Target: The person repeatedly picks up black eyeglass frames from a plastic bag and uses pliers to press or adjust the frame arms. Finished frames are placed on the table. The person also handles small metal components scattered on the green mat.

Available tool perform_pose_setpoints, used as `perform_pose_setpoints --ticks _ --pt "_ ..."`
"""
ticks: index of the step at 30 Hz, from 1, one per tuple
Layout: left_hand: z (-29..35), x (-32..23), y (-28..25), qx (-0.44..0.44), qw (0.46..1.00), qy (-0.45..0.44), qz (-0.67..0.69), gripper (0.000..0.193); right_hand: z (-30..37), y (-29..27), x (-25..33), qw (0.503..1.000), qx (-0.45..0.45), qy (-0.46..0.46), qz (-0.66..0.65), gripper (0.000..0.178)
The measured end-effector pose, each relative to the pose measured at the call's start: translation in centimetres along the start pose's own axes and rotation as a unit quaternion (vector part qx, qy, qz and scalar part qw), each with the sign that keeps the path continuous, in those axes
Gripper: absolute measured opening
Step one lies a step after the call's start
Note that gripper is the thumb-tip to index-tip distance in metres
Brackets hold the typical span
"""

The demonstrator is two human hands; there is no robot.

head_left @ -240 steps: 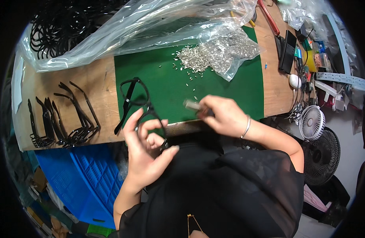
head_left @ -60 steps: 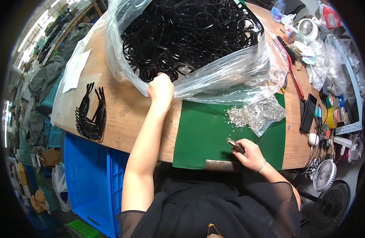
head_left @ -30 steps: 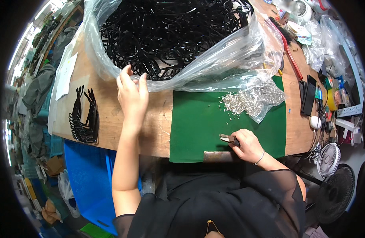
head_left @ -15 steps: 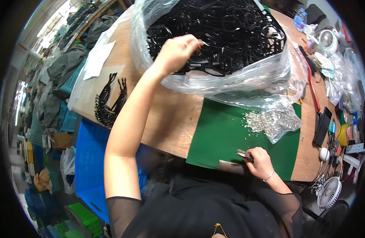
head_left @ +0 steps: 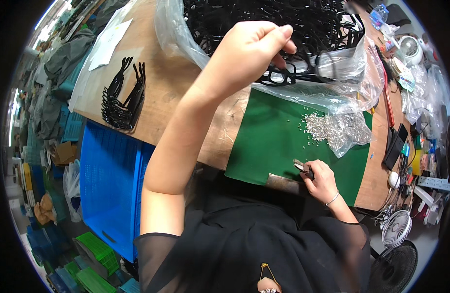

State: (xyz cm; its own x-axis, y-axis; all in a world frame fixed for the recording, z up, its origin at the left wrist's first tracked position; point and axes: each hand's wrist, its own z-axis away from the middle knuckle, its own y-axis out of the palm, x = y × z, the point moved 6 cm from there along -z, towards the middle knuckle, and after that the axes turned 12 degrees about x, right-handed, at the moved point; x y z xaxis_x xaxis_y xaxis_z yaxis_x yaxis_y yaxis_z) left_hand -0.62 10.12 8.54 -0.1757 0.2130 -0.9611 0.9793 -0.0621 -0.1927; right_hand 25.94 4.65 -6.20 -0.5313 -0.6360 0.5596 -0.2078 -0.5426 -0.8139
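Note:
My left hand [head_left: 252, 51] is raised at the near edge of a big heap of black eyeglass frames [head_left: 225, 24]. Its fingers are pinched on one black eyeglass frame [head_left: 287, 74], which hangs below the fingertips and is partly blurred. Over the front of the green mat [head_left: 254, 141], my right hand [head_left: 322, 179] is closed around a pair of pliers [head_left: 303, 168], jaws pointing left. By the pliers, a flat metal strip [head_left: 283, 182] lies along the mat's front edge. Small silvery metal pieces [head_left: 319, 128] are scattered on the mat, spilling from a clear plastic bag [head_left: 349, 134].
A clear plastic liner [head_left: 178, 36] surrounds the heap. Several black frames [head_left: 125, 105] stand stacked at the table's left. A blue crate [head_left: 107, 185] sits below the left edge. At right lie a red-handled tool [head_left: 387, 100], a black phone-like slab [head_left: 395, 146] and small fans [head_left: 397, 228].
My left hand has come from the heap toward me and rightward, with a black eyeglass frame now showing in it. My right hand still holds the pliers over the mat. The view has shifted.

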Motion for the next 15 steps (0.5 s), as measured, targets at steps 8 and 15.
perform_pose_setpoints --ticks 8,15 --pt "5.4 -3.0 3.4 0.16 0.876 0.071 0.449 0.048 -1.6 -2.8 0.5 0.998 0.054 0.031 -0.008 0.022" --pt "12.3 0.1 8.2 -0.099 0.949 -0.09 0.286 0.088 -2.0 0.0 0.3 0.988 0.047 0.023 0.148 0.043"
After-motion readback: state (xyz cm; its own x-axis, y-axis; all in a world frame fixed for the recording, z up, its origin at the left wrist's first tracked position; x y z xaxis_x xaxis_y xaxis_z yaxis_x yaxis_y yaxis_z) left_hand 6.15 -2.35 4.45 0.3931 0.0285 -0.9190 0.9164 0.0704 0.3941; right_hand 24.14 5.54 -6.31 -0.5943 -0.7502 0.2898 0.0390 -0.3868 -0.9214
